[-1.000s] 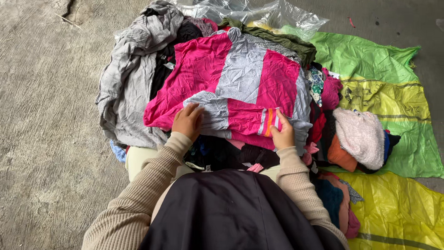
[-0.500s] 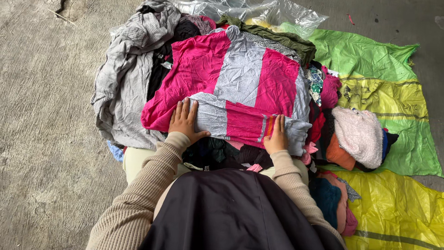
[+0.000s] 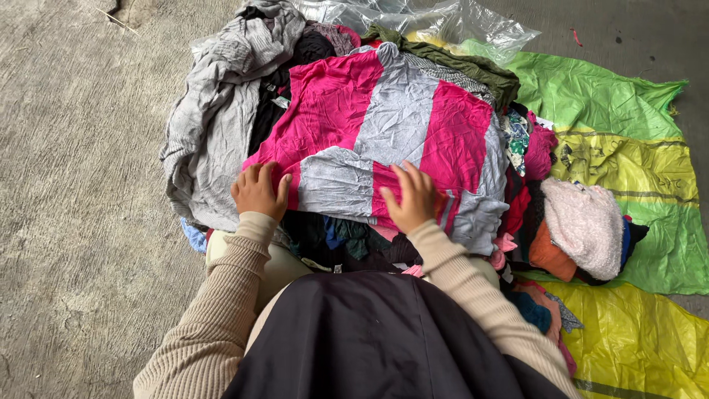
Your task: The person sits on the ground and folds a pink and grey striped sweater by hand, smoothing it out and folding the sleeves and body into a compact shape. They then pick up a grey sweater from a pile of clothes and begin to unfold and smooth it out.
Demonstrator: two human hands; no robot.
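Head camera is looking down on the left hand (image 3: 258, 191) lying flat, fingers spread, on the near left corner of a pink and grey garment (image 3: 391, 140), while the right hand (image 3: 413, 198) is pressing flat and open on its near edge, gripping nothing. That garment is lying spread over a pile of clothes (image 3: 347, 240) just beyond both hands, with a grey garment (image 3: 214, 125) bunching past the left hand. To the right of the right hand a fluffy pink item (image 3: 587, 225) is sitting on green and yellow plastic sheeting (image 3: 628, 140), and clear plastic (image 3: 421, 18) is lying far beyond both hands.
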